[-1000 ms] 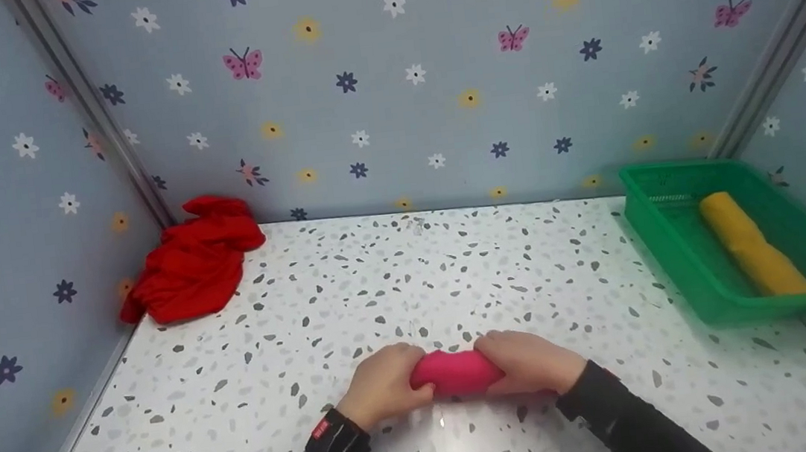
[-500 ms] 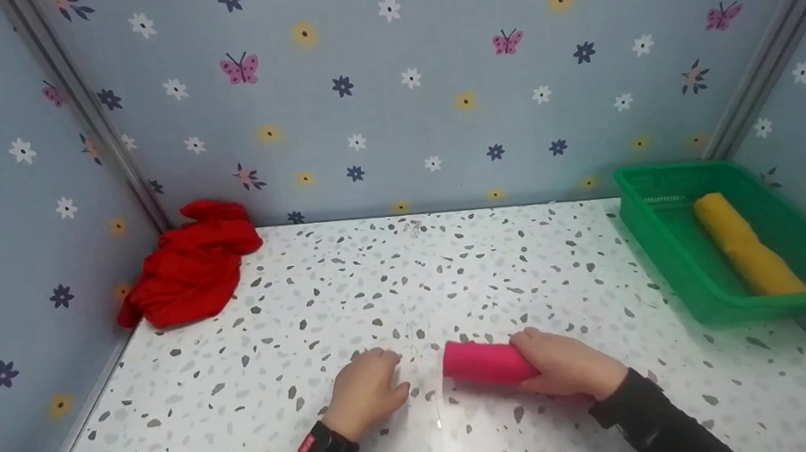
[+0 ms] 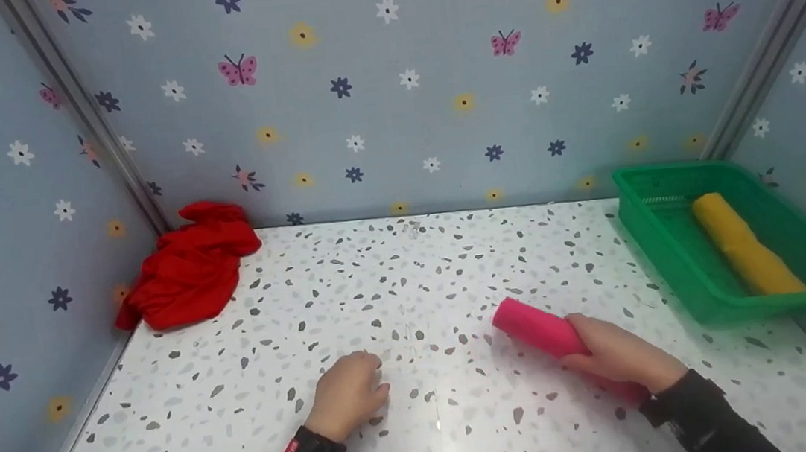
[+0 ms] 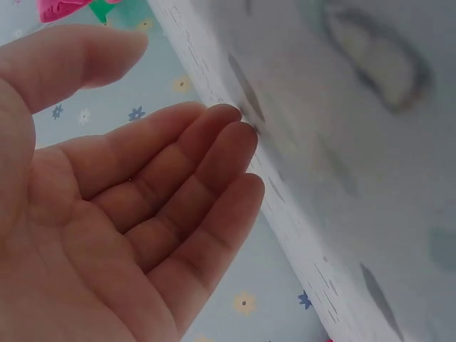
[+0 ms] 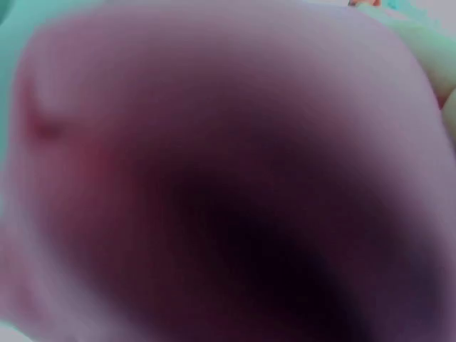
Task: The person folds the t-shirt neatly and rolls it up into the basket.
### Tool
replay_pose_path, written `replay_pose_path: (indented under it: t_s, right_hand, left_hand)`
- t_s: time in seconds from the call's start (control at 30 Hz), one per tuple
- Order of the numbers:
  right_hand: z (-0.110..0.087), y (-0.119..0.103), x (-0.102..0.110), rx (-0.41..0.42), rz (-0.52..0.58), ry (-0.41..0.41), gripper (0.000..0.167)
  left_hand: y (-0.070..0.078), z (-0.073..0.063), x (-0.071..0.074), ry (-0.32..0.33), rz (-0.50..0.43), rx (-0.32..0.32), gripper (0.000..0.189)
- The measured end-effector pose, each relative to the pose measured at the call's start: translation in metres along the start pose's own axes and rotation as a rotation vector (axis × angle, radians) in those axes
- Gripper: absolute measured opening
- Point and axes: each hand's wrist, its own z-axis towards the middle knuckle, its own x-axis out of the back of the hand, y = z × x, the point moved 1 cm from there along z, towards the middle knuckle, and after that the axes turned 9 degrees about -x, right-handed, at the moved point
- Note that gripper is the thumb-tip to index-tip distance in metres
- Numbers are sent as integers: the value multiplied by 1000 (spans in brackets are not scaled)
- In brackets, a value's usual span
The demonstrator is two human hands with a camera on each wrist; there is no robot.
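Note:
A bright pink rolled-up cloth (image 3: 537,326) slants across the right middle of the table in the head view. My right hand (image 3: 619,353) grips it around its middle, thumb on the near side and fingers over the far side. In the right wrist view the end of the pink roll (image 5: 214,178) fills nearly everything, blurred. My left hand (image 3: 348,393) is apart from the roll, low over the table left of centre. Seen in the left wrist view, the left palm (image 4: 85,249) holds nothing and its fingers are loosely bent.
A green basket (image 3: 665,258) stands at the right wall with a yellow rolled cloth (image 3: 746,246) inside it. A crumpled red cloth (image 3: 190,271) lies in the back left corner. Flowered panels (image 3: 389,93) enclose the speckled white table (image 3: 378,273) at the back and sides.
Both hands gripped the pink roll a second ago. The left hand has let go and drawn back left; the right hand has carried the roll rightward and turned it diagonally.

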Motion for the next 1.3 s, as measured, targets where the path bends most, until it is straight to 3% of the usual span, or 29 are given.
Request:
replay_pose_path:
  t_s: [0.17,0.4,0.6,0.73,0.9,1.03,1.3]
  right_hand:
    - [-8,20,26,-11,7,54,48]
    - [-19,46,68,-109,17,97,63]
    - [-24,66,92,-133,6,163,72]
    - [-24,80,105,-148,-12,178,72]
    - [-23,91,121,-145,17,199,60]
    - [-24,92,134,-160,53,190,54]
    - [-22,92,165,-253,152,103,68]
  left_hand:
    - [-2,0,2,-2,18,10,19]
    - [-6,2,4,-29,-2,80,12]
    - [-8,2,4,-37,-1,89,17]
    - [-9,1,5,-38,-9,98,19]
    - [-10,1,5,-15,-29,86,25]
    - [-11,-1,5,13,-11,51,32]
    - [-12,-2,6,31,16,28,32]
